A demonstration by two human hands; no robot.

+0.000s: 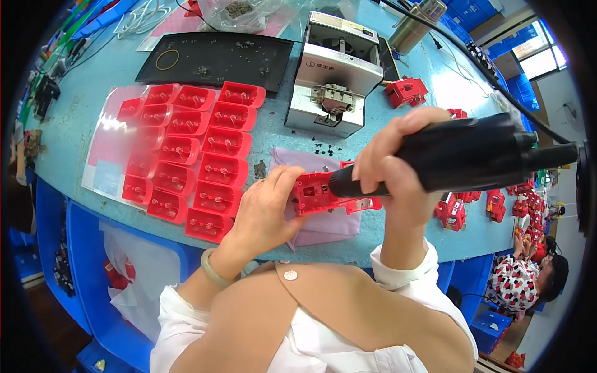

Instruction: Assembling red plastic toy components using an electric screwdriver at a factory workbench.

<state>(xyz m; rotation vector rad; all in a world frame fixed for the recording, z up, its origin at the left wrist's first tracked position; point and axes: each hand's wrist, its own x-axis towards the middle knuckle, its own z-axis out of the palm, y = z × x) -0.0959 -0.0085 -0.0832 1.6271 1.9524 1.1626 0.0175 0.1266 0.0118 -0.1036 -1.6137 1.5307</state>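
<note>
On the blue bench in front of me, my left hand grips the left end of a red plastic housing, which lies on a lilac cloth. My right hand is wrapped round a black electric screwdriver, held nearly level with its cable end to the right. Its nose meets the housing's middle; the bit itself is hidden. Red frame parts stick out beyond the housing on the right. Left of my left hand, red plastic shells with clear inserts lie in columns. Small black pieces are scattered above the cloth.
A white screw-feeder-like machine stands behind the cloth, with a black tray to its left and a metal flask behind right. Red units sit at right. A blue bin is below left. A co-worker sits far right.
</note>
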